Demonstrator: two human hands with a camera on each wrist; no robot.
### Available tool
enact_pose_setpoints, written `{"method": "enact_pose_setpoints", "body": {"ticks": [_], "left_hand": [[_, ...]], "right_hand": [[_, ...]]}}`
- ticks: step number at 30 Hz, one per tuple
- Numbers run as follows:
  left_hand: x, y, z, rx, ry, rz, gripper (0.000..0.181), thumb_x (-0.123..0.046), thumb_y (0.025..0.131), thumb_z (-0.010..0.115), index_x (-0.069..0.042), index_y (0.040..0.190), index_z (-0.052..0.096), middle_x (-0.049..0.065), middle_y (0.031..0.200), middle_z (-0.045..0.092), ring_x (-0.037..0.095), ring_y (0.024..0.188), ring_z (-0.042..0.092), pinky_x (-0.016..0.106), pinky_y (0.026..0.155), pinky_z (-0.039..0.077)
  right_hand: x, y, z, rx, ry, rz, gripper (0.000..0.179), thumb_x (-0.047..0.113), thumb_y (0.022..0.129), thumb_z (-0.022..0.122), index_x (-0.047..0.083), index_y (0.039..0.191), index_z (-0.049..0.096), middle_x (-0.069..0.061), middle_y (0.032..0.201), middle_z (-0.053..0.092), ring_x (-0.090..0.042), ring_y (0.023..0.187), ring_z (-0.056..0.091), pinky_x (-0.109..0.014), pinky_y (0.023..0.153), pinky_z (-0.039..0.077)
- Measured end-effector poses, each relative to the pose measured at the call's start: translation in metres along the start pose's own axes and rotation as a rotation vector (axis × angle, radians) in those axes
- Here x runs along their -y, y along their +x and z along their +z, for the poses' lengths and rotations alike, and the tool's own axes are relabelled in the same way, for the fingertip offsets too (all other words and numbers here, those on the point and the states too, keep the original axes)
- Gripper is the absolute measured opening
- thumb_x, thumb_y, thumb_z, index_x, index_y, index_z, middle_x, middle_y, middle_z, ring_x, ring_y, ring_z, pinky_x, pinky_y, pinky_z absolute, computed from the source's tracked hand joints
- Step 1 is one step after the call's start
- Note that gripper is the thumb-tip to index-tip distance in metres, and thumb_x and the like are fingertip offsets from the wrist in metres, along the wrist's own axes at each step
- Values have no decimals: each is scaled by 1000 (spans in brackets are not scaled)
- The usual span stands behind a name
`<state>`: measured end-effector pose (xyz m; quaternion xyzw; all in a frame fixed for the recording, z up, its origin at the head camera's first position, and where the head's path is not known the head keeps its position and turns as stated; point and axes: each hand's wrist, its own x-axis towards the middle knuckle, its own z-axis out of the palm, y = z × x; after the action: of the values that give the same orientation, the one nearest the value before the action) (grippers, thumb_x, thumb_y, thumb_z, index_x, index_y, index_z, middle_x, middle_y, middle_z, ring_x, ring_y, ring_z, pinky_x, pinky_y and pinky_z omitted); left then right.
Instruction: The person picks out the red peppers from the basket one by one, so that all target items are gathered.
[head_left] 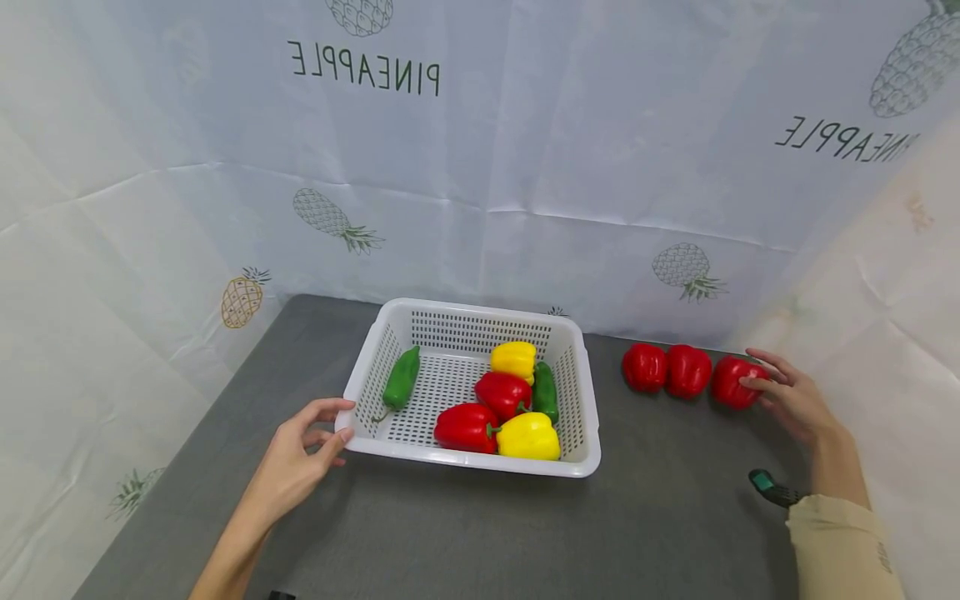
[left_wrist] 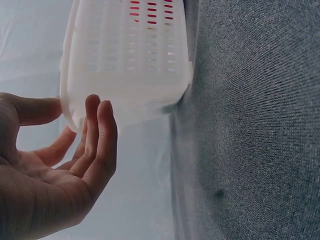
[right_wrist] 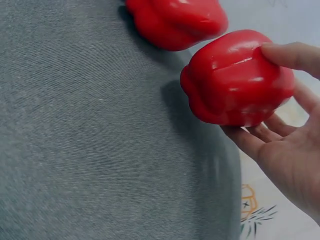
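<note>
At the basket's front left corner my left hand pinches the rim between thumb and fingers. The white plastic basket has slotted walls and stands on the table. On its left side lies a green pepper; on its right are another green pepper, two yellow bell peppers and two red bell peppers. Far to the right, my right hand grips a glossy red bell pepper, thumb on one side and fingers on the other. In the right wrist view, it looks slightly raised off the table.
Two more red bell peppers sit side by side just left of the gripped one, near the back edge. Dark grey cloth covers the table. A pineapple-print curtain hangs behind and along both sides, close to my right hand.
</note>
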<state>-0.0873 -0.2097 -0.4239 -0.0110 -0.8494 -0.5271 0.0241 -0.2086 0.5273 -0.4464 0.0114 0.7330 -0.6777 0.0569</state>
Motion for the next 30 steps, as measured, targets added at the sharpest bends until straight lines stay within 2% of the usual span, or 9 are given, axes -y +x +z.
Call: {"method": "enact_pose_setpoints", "body": {"ticks": [5, 9, 14, 19, 26, 30], "left_hand": [[1, 0, 0, 2, -1, -3, 41, 0, 101, 73, -1, 140, 63, 27, 127, 64, 24, 88, 78, 34, 70, 68], [1, 0, 1, -2, -1, -5, 40, 0, 100, 73, 0, 140, 63, 27, 126, 65, 25, 88, 78, 33, 69, 68], [0, 0, 1, -4, 7, -7, 41, 0, 100, 74, -1, 140, 63, 27, 126, 65, 26, 88, 78, 35, 69, 68], [1, 0, 1, -4, 12, -12, 41, -1, 100, 74, -1, 140, 63, 27, 127, 65, 26, 88, 78, 34, 69, 68], [1, 0, 0, -1, 10, -17, 41, -1, 100, 74, -1, 140, 63, 27, 126, 64, 26, 87, 78, 32, 69, 68], [1, 0, 0, 0, 7, -13, 41, -1, 100, 74, -1, 140, 63, 26, 127, 63, 26, 88, 78, 33, 69, 68]], "right_hand": [[-7, 3, 1, -7, 53, 25, 46, 5, 110, 58, 37, 143, 62, 24, 120, 70, 4, 105, 66, -16, 84, 62], [-9, 5, 4, -27, 45, 68, 47, 8, 110, 59, 38, 147, 59, 26, 120, 67, 5, 105, 64, -16, 82, 60], [-9, 9, 4, -51, -17, 128, 53, 18, 109, 64, 38, 157, 49, 30, 120, 61, 6, 108, 58, -15, 81, 58], [-10, 11, 6, -49, -75, 172, 55, 28, 111, 63, 40, 160, 43, 32, 122, 52, 10, 108, 53, -11, 80, 54], [-13, 11, 9, -17, -24, 165, 46, 27, 112, 60, 41, 153, 45, 35, 119, 59, 11, 108, 57, -10, 81, 54], [-12, 10, 11, -30, -20, 166, 49, 28, 111, 61, 39, 155, 43, 35, 116, 62, 11, 106, 59, -10, 80, 54]]}}
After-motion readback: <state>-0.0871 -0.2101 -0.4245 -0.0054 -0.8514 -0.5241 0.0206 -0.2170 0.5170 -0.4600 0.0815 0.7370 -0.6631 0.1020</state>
